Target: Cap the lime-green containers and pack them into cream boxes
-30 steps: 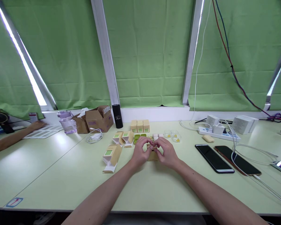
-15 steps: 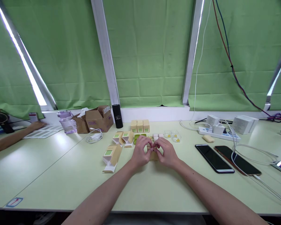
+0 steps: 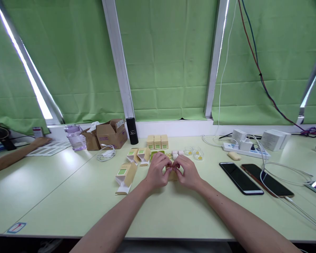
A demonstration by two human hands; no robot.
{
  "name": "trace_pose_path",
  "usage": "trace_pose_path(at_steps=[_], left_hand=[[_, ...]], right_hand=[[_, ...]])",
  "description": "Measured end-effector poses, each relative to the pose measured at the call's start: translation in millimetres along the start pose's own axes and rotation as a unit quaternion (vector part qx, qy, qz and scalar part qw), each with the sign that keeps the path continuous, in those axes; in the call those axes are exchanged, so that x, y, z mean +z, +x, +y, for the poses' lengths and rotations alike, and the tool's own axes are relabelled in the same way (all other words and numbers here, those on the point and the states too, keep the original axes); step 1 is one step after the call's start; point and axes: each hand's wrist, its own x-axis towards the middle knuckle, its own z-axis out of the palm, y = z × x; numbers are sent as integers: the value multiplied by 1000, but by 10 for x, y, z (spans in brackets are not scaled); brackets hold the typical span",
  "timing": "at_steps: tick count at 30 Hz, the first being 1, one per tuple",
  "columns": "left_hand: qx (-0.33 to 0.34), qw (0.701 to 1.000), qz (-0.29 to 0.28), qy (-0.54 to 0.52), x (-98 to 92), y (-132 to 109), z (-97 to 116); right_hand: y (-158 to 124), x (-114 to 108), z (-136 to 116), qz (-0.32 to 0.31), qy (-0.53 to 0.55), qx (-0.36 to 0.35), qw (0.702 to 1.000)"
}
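Note:
Both of my hands meet at a small kraft-paper box (image 3: 173, 176) in the middle of the table. My left hand (image 3: 159, 170) pinches its upper edge from the left, thumb against fingertips. From the other side my right hand (image 3: 185, 171) pinches the same edge, and the fingertips of both nearly touch. Much of the box is hidden behind the fingers. Just beyond lie green pieces (image 3: 157, 153), white rolls (image 3: 175, 154) and clear round containers with yellow spots (image 3: 197, 153). Left of my hands, an open kraft box (image 3: 127, 174) lies with its white flap out.
Two more open boxes (image 3: 143, 154) lie behind it, and closed boxes (image 3: 157, 142) stand in a row. A cardboard carton (image 3: 111, 134), black cylinder (image 3: 132, 131) and purple jug (image 3: 75, 137) are back left. Phones (image 3: 241, 178) and a power strip (image 3: 246, 150) are right. Another person's arm (image 3: 18, 151) reaches in.
My fingers have shifted very slightly at the top of the small box. Both hands keep their grip and place; the objects around them have not moved.

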Motion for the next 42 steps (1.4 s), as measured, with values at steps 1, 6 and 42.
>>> trace_pose_path(at_steps=[1, 6, 42], left_hand=[[1, 1000, 1, -2, 2, -1, 1], [-4, 1000, 16, -17, 37, -7, -16], [-163, 973, 37, -161, 165, -26, -16]], right_hand=[[-2, 2, 4, -1, 0, -1, 1000], [-4, 7, 22, -1, -2, -10, 1000], [-1, -4, -5, -15, -18, -18, 1000]])
